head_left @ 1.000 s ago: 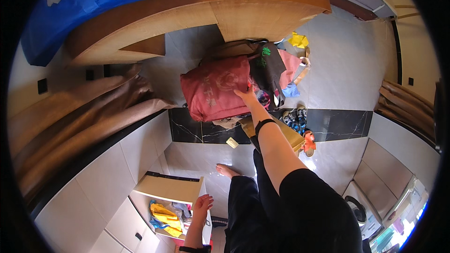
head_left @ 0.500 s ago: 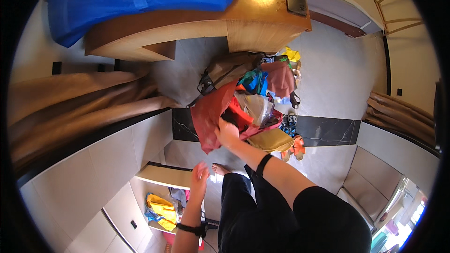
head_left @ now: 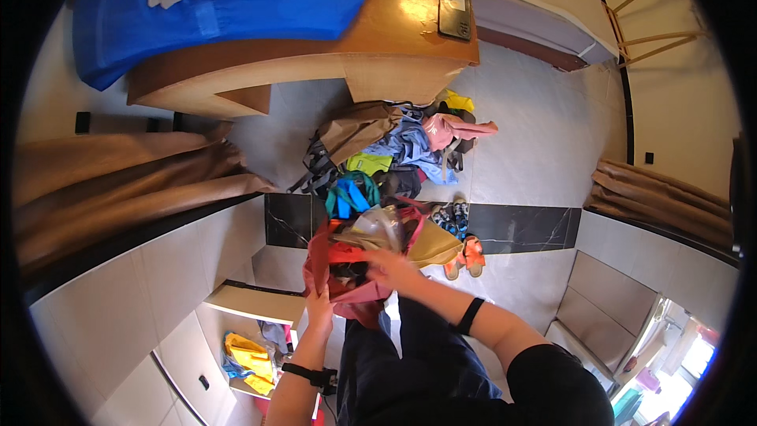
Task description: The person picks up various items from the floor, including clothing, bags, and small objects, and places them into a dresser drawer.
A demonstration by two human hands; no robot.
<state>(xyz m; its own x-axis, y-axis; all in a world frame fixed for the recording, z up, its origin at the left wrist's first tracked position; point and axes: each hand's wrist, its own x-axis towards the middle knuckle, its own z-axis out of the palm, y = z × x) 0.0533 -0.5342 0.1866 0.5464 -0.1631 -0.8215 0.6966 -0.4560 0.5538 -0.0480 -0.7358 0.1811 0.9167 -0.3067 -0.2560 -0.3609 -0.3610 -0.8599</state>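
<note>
A dark red fabric bag hangs in front of my legs with its mouth facing up. My left hand is closed on the bag's near left edge. My right hand reaches over the opening; its fingers are blurred and partly hidden by the bag, so their grip does not show. Inside lie a bright orange-red item, something dark, and a crinkled clear plastic wrapping. A mustard-yellow flat bag sits against the right side. Just beyond the red bag is a blue and teal cloth item.
Farther off on the floor is a pile with a brown bag, blue clothing and a pink bag. Orange sandals and dark blue shoes stand at right. A wooden desk is ahead; an open cabinet is at left.
The red bag has come nearer to my body, away from the pile. My left hand has moved up and taken its edge. My right hand has shifted from its rim to over its opening.
</note>
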